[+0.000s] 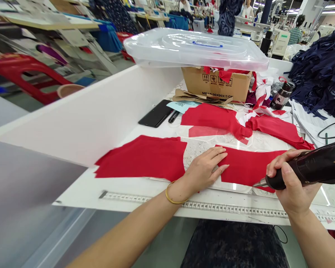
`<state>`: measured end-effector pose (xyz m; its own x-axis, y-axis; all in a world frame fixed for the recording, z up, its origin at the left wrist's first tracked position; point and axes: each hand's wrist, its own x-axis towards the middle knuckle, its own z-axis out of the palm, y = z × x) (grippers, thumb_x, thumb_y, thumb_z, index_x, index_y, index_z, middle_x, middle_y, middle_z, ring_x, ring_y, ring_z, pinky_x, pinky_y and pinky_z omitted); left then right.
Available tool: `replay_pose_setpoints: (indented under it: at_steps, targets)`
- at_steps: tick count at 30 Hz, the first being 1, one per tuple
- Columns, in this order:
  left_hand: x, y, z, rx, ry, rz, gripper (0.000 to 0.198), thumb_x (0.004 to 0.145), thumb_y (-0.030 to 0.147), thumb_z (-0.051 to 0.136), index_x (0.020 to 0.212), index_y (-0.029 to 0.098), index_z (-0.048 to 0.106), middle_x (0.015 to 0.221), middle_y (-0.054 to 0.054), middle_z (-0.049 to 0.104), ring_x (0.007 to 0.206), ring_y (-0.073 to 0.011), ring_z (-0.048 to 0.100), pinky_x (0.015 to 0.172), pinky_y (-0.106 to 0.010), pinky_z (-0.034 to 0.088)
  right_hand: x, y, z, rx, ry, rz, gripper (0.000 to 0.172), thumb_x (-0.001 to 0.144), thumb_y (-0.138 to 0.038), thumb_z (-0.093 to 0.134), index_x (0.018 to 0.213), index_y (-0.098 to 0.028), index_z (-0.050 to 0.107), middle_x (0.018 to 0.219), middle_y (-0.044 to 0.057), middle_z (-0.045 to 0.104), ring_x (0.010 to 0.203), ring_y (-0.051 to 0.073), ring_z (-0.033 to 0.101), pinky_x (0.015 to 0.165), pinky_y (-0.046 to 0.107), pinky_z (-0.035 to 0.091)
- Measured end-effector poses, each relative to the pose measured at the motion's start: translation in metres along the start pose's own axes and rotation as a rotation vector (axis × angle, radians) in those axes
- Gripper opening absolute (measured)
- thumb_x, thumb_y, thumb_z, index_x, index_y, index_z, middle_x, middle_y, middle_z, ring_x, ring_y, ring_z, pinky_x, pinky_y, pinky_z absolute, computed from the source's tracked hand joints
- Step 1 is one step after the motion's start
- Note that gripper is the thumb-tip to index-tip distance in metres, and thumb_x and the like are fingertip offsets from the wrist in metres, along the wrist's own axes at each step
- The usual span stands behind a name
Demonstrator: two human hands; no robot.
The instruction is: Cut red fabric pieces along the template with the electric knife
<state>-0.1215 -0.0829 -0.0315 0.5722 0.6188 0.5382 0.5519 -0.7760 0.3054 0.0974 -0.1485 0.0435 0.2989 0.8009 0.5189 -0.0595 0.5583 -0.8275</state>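
My left hand point(205, 167) lies flat with its fingers apart, the fingertips on the left end of a red fabric piece point(240, 163). In my right hand point(293, 182) is a black handheld tool point(318, 163), my fingers wrapped round its front part. Its pointed metal tip meets the lower edge of that fabric. To the left of my left hand lies a stack of red fabric point(145, 158). Farther back are more red pieces point(209, 117) and a folded red bundle point(276, 130). A measuring tape point(220, 206) runs along the table's front edge.
Behind the fabric are a black phone point(155, 113), a marker point(174, 116) and a cardboard box point(216, 83) under a clear plastic lid point(198, 48). A dark jar point(282, 95) and navy strips point(321, 70) are at the back right. A white side panel point(86, 115) borders the left.
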Motion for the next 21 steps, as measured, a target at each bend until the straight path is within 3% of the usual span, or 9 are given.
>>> replay_pose_setpoints:
  at_steps: [5, 16, 21]
  targets:
    - [-0.001, -0.002, 0.001, -0.005, -0.004, -0.006, 0.03, 0.101, 0.029, 0.053, 0.121, 0.011, 0.066, 0.126, -0.016, 0.069, 0.119, -0.0287, 0.064, 0.101, -0.048, 0.058, 0.002, -0.002, -0.001, 0.003, 0.005, 0.003, 0.018, 0.086, -0.022, 0.069, 0.1, -0.023, 0.057, 0.065, -0.006, 0.059, 0.051, 0.012, 0.057, 0.051, 0.026, 0.051]
    - [-0.002, -0.003, 0.001, -0.016, -0.021, -0.019, 0.03, 0.102, 0.029, 0.052, 0.123, 0.015, 0.067, 0.126, -0.014, 0.069, 0.12, -0.028, 0.064, 0.101, -0.048, 0.058, 0.002, -0.009, -0.024, -0.033, 0.036, 0.01, 0.022, 0.086, -0.023, 0.07, 0.104, -0.022, 0.058, 0.064, -0.005, 0.058, 0.05, 0.013, 0.057, 0.051, 0.029, 0.051]
    - [0.0, 0.002, -0.005, 0.063, -0.021, 0.063, 0.028, 0.102, 0.022, 0.048, 0.12, 0.013, 0.068, 0.124, -0.015, 0.07, 0.119, -0.0274, 0.065, 0.101, -0.046, 0.059, -0.001, -0.008, -0.025, -0.072, 0.06, 0.014, 0.016, 0.087, -0.024, 0.069, 0.097, -0.022, 0.057, 0.064, -0.005, 0.058, 0.052, 0.014, 0.057, 0.051, 0.029, 0.051]
